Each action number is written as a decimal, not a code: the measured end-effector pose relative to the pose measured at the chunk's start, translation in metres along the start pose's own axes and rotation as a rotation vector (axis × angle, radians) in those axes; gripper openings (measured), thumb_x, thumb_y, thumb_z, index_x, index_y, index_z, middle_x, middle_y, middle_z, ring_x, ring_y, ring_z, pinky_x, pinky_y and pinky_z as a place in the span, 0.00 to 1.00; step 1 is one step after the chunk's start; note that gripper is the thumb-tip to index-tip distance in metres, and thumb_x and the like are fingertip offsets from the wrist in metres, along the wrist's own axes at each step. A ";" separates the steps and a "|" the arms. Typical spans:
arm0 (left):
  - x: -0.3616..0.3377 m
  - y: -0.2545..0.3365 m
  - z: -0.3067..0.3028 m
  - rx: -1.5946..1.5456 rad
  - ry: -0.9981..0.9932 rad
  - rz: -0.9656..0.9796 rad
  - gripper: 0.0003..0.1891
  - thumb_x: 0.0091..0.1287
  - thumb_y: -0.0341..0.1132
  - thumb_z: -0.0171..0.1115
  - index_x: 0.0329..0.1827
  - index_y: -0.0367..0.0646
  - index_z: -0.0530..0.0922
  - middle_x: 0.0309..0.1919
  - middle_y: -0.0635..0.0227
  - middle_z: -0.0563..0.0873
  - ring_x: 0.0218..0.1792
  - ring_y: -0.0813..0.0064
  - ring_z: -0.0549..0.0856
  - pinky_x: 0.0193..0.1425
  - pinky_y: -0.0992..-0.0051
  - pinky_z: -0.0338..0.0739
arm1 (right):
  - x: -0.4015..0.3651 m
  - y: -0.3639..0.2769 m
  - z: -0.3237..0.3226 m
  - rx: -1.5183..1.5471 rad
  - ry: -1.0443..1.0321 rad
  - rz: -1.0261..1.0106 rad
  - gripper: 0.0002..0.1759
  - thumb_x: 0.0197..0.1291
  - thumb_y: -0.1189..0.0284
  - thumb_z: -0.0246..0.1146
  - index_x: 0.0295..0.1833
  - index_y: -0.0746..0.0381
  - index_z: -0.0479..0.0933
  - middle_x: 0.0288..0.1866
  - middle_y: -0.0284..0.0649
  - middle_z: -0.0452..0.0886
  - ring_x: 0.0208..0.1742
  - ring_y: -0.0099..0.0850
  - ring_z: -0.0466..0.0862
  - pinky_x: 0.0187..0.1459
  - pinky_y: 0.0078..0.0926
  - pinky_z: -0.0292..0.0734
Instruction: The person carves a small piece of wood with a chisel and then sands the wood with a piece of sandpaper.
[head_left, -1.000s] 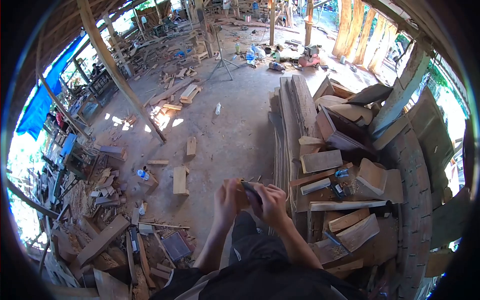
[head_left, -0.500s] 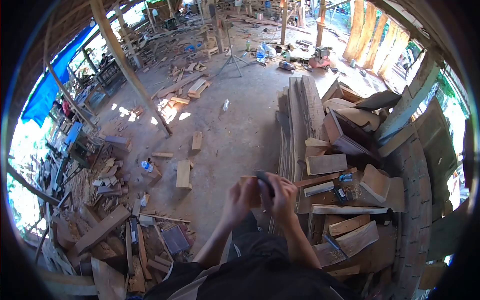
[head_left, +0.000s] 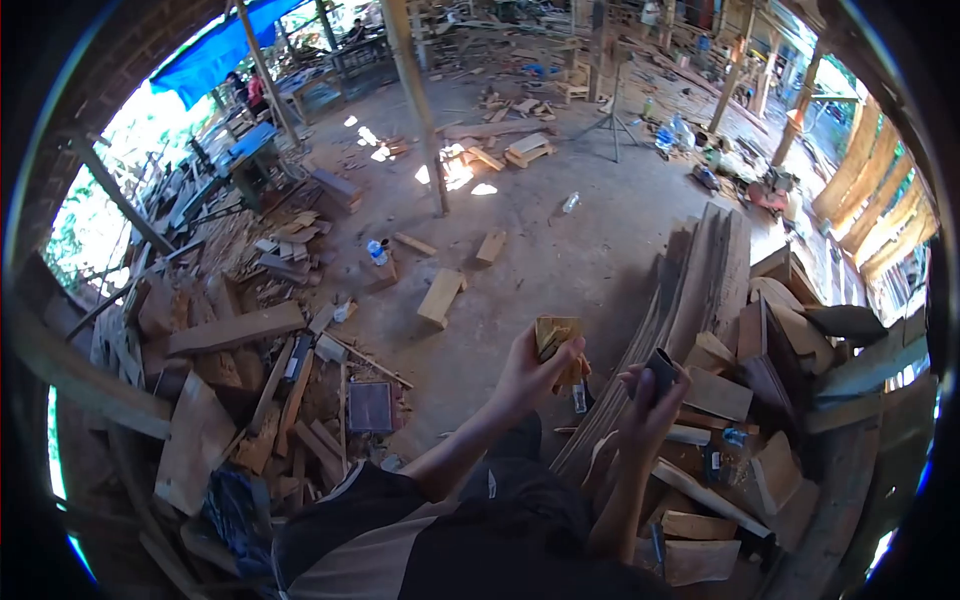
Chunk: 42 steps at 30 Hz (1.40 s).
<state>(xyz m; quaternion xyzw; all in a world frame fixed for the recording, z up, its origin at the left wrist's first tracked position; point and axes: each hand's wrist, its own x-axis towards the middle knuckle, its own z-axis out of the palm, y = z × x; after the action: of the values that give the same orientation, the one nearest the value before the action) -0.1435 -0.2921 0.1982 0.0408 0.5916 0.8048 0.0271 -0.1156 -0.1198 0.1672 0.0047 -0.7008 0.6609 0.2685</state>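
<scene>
My left hand (head_left: 527, 375) grips a small carved wooden block (head_left: 558, 335), yellow-brown with a darker relief on its face, raised in front of my body. To its right, my right hand (head_left: 648, 412) is closed around a dark, curved piece of what looks like sandpaper (head_left: 660, 372). The two hands are apart, and the sandpaper does not touch the block. Part of the block is hidden behind my left fingers.
Long planks (head_left: 690, 290) are stacked at my right, beside wood offcuts and a chisel-like tool (head_left: 657, 545). Scrap wood (head_left: 235, 330) piles up at the left. A wooden block (head_left: 440, 298) and a tripod (head_left: 615, 125) stand on the floor (head_left: 530, 260) ahead.
My hands have come apart: the left with the wooden block moved up and turned its carved face into view, the right drew away with the dark piece. The head view has swung left.
</scene>
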 end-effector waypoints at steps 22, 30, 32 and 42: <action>-0.016 0.015 -0.002 0.205 0.144 0.068 0.21 0.82 0.50 0.46 0.44 0.39 0.76 0.27 0.70 0.81 0.23 0.83 0.79 0.23 0.80 0.71 | 0.001 -0.048 0.026 -0.314 -0.348 -0.317 0.06 0.66 0.78 0.64 0.47 0.64 0.77 0.28 0.45 0.83 0.25 0.41 0.86 0.29 0.33 0.77; -0.017 0.006 -0.007 0.305 0.189 0.221 0.21 0.81 0.47 0.49 0.42 0.34 0.78 0.31 0.70 0.81 0.35 0.84 0.75 0.41 0.77 0.72 | -0.004 -0.048 0.035 -0.363 -0.289 -0.373 0.05 0.66 0.77 0.64 0.45 0.65 0.77 0.29 0.45 0.84 0.25 0.41 0.85 0.27 0.34 0.77; -0.019 0.002 -0.006 0.313 0.215 0.219 0.21 0.81 0.47 0.49 0.42 0.35 0.78 0.31 0.70 0.81 0.35 0.84 0.75 0.41 0.77 0.73 | -0.004 -0.050 0.032 -0.368 -0.312 -0.375 0.05 0.66 0.78 0.64 0.45 0.65 0.77 0.29 0.45 0.84 0.26 0.41 0.86 0.27 0.34 0.77; -0.027 -0.006 0.004 0.225 0.062 0.130 0.21 0.81 0.47 0.49 0.46 0.36 0.79 0.36 0.70 0.83 0.38 0.84 0.78 0.44 0.78 0.74 | -0.003 -0.050 0.026 -0.423 -0.203 -0.409 0.05 0.66 0.77 0.64 0.43 0.66 0.76 0.30 0.46 0.84 0.26 0.41 0.86 0.27 0.34 0.78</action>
<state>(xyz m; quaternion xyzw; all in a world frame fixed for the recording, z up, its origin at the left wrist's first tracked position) -0.1158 -0.2886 0.1924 0.0569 0.6748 0.7343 -0.0483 -0.1048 -0.1516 0.2129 0.1557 -0.8305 0.4288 0.3196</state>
